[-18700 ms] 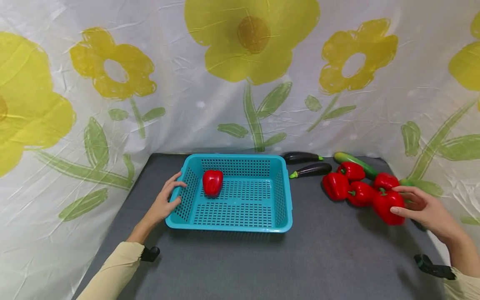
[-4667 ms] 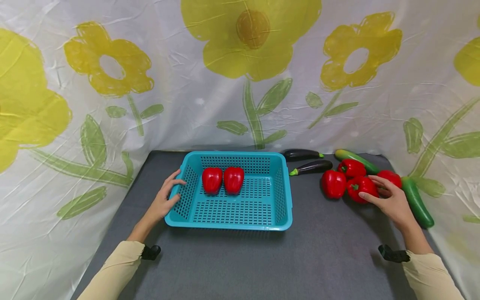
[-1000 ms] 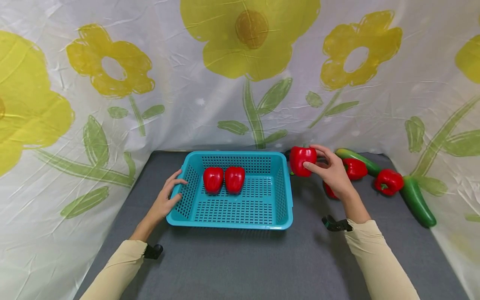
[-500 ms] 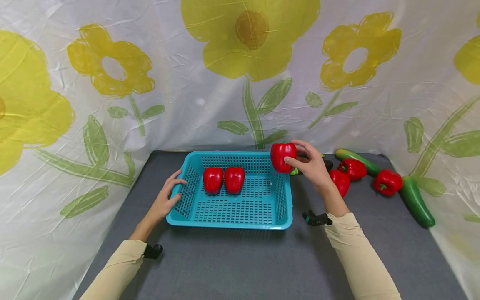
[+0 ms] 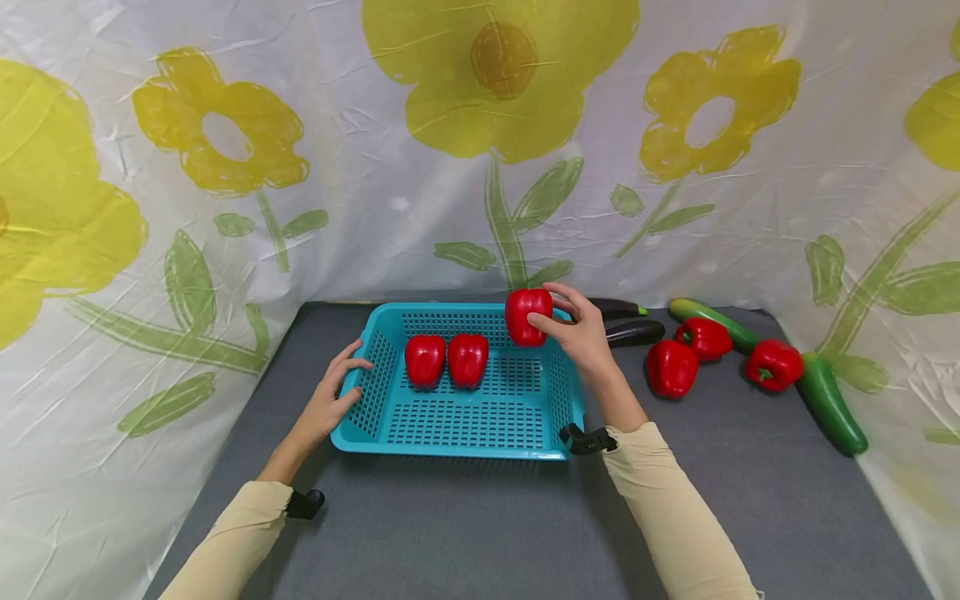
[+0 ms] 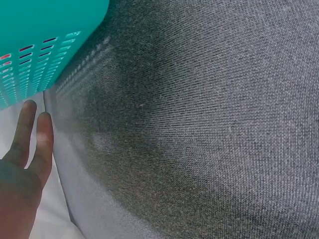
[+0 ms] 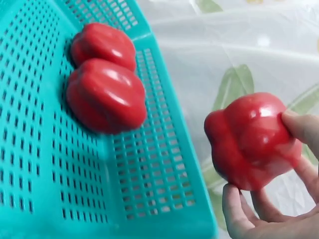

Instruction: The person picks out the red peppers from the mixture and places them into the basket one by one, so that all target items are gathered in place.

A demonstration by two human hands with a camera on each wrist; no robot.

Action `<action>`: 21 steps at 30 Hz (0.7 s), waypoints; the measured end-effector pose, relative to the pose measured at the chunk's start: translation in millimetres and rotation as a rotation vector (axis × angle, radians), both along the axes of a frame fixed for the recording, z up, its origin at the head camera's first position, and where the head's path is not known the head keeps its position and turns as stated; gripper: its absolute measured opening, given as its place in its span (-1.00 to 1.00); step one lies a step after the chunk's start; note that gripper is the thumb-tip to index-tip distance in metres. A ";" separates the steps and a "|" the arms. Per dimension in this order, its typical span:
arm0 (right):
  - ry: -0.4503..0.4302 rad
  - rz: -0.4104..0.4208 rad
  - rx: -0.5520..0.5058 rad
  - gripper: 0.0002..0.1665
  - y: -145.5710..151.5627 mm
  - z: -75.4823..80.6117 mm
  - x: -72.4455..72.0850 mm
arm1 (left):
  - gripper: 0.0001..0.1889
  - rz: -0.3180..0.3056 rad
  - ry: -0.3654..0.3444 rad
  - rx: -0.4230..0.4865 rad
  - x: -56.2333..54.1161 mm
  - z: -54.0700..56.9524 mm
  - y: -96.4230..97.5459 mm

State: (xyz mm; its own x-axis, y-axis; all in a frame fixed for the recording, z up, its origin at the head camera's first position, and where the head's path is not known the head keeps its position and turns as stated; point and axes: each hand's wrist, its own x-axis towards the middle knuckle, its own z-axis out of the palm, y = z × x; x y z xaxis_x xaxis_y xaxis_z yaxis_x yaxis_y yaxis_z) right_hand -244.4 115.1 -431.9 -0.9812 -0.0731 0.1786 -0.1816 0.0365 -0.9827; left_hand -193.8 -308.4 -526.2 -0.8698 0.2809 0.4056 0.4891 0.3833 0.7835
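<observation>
My right hand (image 5: pixel 588 337) pinches a red bell pepper (image 5: pixel 525 317) between thumb and fingers, above the back right part of a turquoise plastic basket (image 5: pixel 457 450). The right wrist view shows the lobed end of this bell pepper (image 7: pixel 251 142) facing the camera. Two more red bell peppers, one left (image 5: pixel 424 362) and one right (image 5: pixel 468 361), lie side by side inside the basket's back left part. My left hand (image 5: pixel 326 400) is at the basket's left rim with relaxed, spread fingers. In the left wrist view two nearly straight fingers (image 6: pixel 42 142) show beside the basket wall (image 6: pixel 55 25).
Several red bell peppers (image 5: pixel 672 368) lie on the dark grey table (image 5: pixel 480 525) at the right. A cucumber (image 5: pixel 832 404) and a yellow-green one (image 5: pixel 712 321) lie around them. Two eggplants, a near one (image 5: pixel 636 333) and a far one (image 5: pixel 615 308), lie right of the basket. A flowered sheet (image 5: pixel 360 225) hangs behind.
My right hand has picked the bell pepper from the group at the right and carried it left, over the basket. Earlier a second bell pepper joined the first in the basket. My left hand stays put.
</observation>
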 end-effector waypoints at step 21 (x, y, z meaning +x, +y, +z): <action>-0.264 -0.048 -0.028 -0.37 -33.7 -20.8 -0.1 | -0.60 -0.016 0.003 0.013 1.3 -0.3 0.6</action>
